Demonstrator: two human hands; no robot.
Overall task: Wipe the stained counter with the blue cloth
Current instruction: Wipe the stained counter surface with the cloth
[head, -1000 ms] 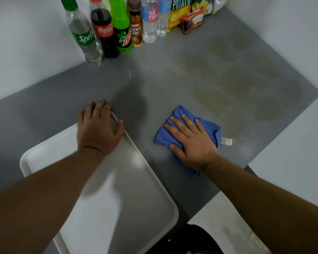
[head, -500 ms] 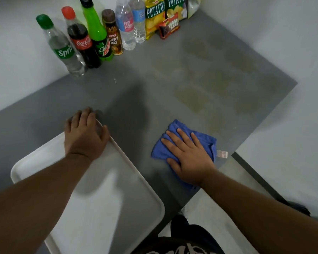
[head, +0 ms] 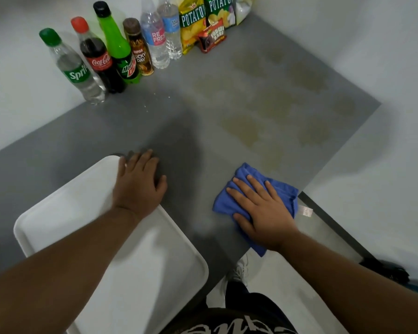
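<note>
The blue cloth lies bunched on the grey counter near its front right edge. My right hand presses flat on top of it, fingers spread, covering most of it. Yellowish stains spread over the counter beyond the cloth, toward the far right corner. My left hand rests flat on the far corner of the white tray, its fingertips reaching onto the counter.
Several drink bottles stand in a row along the back wall at the left, with potato chip bags and a fudge bar pack beside them. The counter's right edge drops to the floor.
My right hand has drawn the cloth back toward the counter's front edge. My left hand has shifted to the right along the tray's far corner. The camera has tilted.
</note>
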